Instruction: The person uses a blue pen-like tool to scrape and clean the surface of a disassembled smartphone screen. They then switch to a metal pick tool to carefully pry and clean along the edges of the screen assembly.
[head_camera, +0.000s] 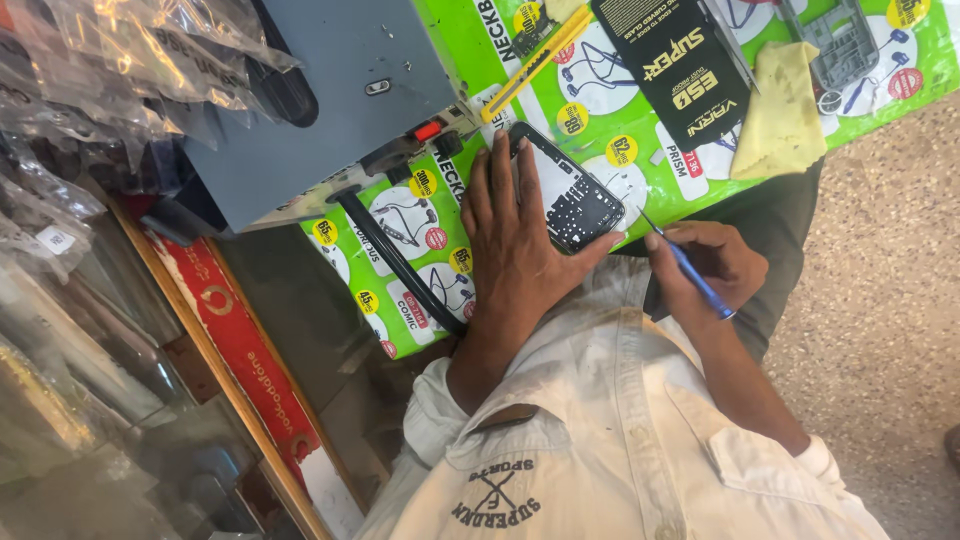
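Already opened, the phone (572, 200) lies back off, board bare, near the bench's front edge, pinned flat under the left hand (515, 235). Right hand (705, 265) pinches a blue screwdriver (690, 270), tip at the phone's corner; screws apparently remain. Grey box (320, 100) crowds left; yellow cloth (782, 110) lies right.

Bench clutter
Yellow cloth (783, 112) beside black box (682, 62); yellow knife (535, 62), grey machine (330, 100), plastic bags (110, 70).

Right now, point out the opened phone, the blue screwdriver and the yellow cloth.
opened phone (578, 205), head view, on its exposed dark inner board.
blue screwdriver (700, 283), head view, on the blue handle in the right hand.
yellow cloth (783, 112), head view, on its middle.
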